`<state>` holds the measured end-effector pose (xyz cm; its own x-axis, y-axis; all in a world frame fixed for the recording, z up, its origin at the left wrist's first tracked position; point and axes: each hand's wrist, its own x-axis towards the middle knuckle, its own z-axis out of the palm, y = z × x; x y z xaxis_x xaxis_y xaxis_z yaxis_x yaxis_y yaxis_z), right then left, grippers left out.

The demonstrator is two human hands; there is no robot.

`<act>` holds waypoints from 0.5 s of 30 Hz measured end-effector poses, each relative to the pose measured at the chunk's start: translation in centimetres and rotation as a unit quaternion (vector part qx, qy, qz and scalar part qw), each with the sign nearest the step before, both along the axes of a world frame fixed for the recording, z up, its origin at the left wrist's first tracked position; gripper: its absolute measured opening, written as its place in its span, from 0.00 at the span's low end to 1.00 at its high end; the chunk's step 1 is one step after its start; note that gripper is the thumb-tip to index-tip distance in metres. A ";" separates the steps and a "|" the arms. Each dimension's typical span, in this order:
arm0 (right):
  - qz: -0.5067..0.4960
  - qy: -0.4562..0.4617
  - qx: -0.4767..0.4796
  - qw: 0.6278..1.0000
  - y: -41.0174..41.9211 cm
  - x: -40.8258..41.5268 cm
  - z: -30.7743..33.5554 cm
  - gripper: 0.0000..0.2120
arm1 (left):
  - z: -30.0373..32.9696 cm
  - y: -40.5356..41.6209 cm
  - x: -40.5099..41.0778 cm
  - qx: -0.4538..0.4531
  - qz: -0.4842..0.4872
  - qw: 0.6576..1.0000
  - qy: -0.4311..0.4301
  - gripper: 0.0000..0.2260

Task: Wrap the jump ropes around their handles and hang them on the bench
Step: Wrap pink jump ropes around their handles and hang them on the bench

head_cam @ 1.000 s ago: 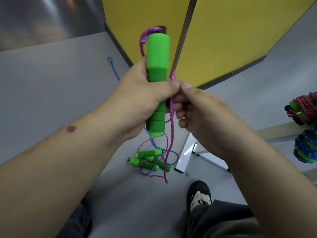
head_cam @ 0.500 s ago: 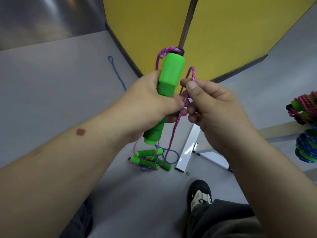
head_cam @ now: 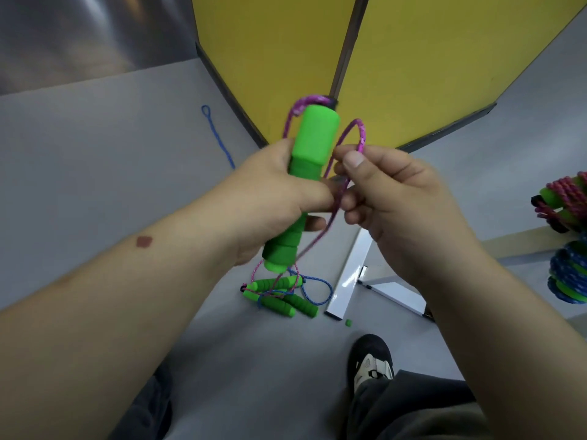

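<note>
The green foam handle [head_cam: 305,182] stands nearly upright, tilted a little to the right, in the grip of the left hand [head_cam: 273,198], whose fingers curl round its middle while both ends stick out. The pink rope [head_cam: 360,134] leaves the black cap at the top of the handle, drops behind the left hand's fingers, and also forms a loop just right of the handle. The right hand [head_cam: 400,201] pinches that loop between thumb and forefinger, close against the left hand's fingertips.

The handle looks light and slightly squashy, with a ribbed lower half that should not slip; the middle, where it is held, seems the sound place to grip. The rope appears thin, limp and braided, so it will likely slide loose unless each turn is kept taut and pinned by the left thumb.

Below both hands, on the grey floor [head_cam: 95,173], lie more green handles [head_cam: 279,296] tangled with pink and blue rope. Far right of the right hand, two wound bundles [head_cam: 568,242], one pink and one blue, sit at the bench [head_cam: 521,244]. A shoe [head_cam: 370,363] shows beneath the right forearm. No brand, label or writing can be read anywhere.
</note>
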<state>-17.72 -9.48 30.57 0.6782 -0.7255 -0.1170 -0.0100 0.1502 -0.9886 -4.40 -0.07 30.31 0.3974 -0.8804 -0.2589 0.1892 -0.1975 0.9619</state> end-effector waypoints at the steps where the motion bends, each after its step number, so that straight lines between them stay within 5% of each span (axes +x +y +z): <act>1: -0.009 0.006 -0.010 1.000 -0.1 0.0 -0.1 0.07 | -0.2 0.0 -0.3 -0.001 -0.021 1.000 -0.015 0.19; 6: -0.011 0.045 0.018 0.999 -0.1 0.0 -0.3 0.10 | -0.1 -0.1 -0.6 -0.039 0.029 0.998 0.029 0.17; 11: 0.148 0.121 0.039 0.981 0.1 -0.2 -0.3 0.10 | 0.7 -0.2 1.0 -0.069 0.140 0.985 0.077 0.19; 15: 0.087 0.026 0.011 0.996 0.2 -0.3 0.2 0.08 | 0.8 0.0 0.8 -0.035 0.106 0.992 0.050 0.19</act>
<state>-17.98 -9.28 30.80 0.7858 -0.5945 -0.1703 -0.0893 0.1634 -0.9825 -3.63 -0.05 31.11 0.5513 -0.7965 -0.2484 0.3153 -0.0768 0.9459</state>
